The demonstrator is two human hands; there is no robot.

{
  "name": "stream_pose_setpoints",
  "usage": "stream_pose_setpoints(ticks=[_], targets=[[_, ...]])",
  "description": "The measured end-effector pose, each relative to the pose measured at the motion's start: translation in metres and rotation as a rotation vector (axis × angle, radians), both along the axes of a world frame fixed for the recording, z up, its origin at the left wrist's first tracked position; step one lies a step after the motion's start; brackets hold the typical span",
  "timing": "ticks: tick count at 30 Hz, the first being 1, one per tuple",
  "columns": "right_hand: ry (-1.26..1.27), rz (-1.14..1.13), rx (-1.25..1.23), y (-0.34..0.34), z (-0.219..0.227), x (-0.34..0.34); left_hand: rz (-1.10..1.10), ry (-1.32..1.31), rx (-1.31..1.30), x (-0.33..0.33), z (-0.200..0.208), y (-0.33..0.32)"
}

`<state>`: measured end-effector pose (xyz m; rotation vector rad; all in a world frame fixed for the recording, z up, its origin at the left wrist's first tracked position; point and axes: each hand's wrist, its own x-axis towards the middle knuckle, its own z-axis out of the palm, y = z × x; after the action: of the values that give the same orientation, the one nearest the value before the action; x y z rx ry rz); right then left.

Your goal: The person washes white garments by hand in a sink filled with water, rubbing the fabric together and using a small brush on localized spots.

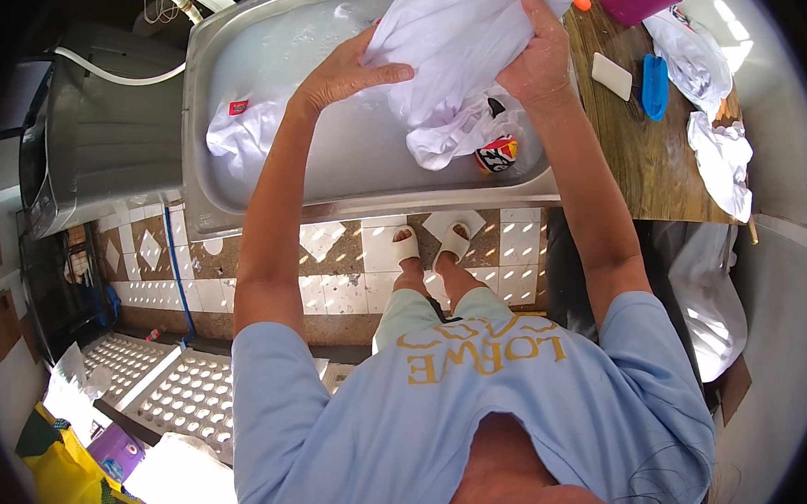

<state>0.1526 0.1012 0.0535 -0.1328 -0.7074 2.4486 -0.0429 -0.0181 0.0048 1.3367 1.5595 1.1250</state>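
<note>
A wet white garment [452, 61] with a small red, yellow and black print hangs bunched over a metal sink [208, 161] holding milky water. My left hand [345, 75] presses flat against the cloth's left side, fingers spread over it. My right hand [537, 62] grips the cloth from the right and lifts it above the water. A second white garment [244, 131] with a small red label lies soaking at the sink's left end.
A wooden counter [649, 165] to the right carries a white soap bar [611, 75], a blue brush [655, 85], a magenta tub [636, 2] and crumpled white bags. A grey washing machine [97, 132] stands left. Tiled floor lies below.
</note>
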Motion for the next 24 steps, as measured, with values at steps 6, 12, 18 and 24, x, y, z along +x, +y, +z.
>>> stream_pose_setpoints(ticks=[6, 12, 18, 24], targets=[[-0.292, -0.237, 0.257, 0.028, -0.039, 0.045, 0.210, -0.409, -0.084, 0.016, 0.002, -0.001], [-1.263, -0.457, 1.454, 0.015, -0.114, 0.009, 0.201, 0.551, -0.114, 0.050, -0.056, 0.006], [-1.150, -0.401, 1.209, 0.035, -0.138, 0.005, 0.173, 0.465, -0.707, 0.041, -0.065, 0.007], [-0.480, -0.185, -0.277, 0.033, -0.088, 0.007, 0.472, -0.768, -0.006, 0.043, -0.013, 0.010]])
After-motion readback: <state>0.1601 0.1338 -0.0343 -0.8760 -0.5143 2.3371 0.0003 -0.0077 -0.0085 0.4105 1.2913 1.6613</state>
